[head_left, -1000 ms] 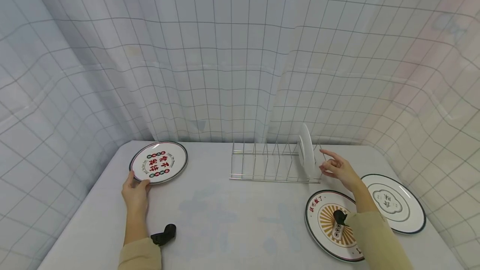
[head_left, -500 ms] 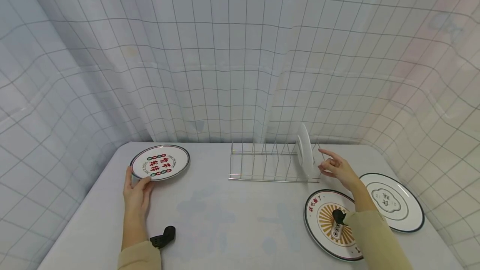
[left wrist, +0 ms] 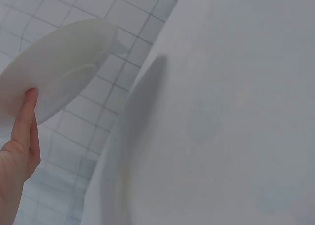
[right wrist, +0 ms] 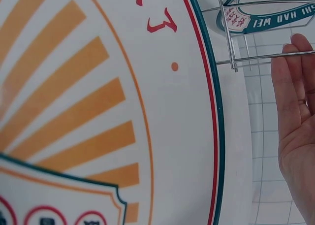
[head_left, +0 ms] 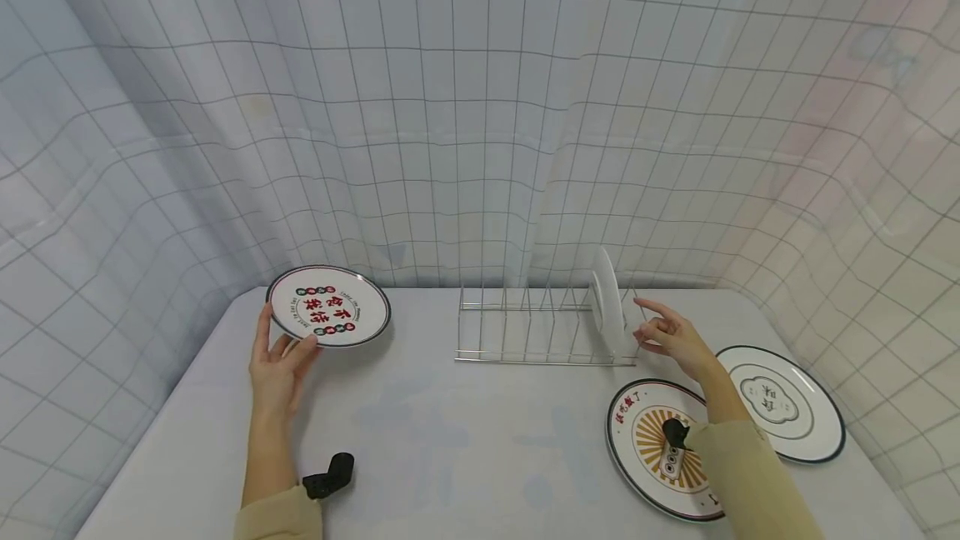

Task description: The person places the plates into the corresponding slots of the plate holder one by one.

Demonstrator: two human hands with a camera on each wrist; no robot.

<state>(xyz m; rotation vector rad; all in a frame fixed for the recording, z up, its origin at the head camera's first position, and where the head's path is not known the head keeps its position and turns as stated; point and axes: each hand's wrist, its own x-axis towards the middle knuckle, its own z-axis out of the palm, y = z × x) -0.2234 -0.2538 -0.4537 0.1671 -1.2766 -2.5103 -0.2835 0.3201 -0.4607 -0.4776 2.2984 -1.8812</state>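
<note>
My left hand pinches the near left rim of a white oval plate with red lettering. The left wrist view has the plate's pale underside raised and tilted, its shadow on the table. One fingertip of the left hand lies under it. At the right end of a wire dish rack is my right hand, index finger extended. In the right wrist view, loosely straight fingers reach the rack's wire. A white plate stands upright in the rack's right slots, beside that hand.
A plate with an orange ray pattern lies front right, partly under the right forearm. Another white plate with a dark rim lies further right. Grid-patterned white curtains surround the table at back and sides.
My left hand has raised the red-lettered plate off the table and brought it slightly to the right. The right hand stays by the rack's right end.
</note>
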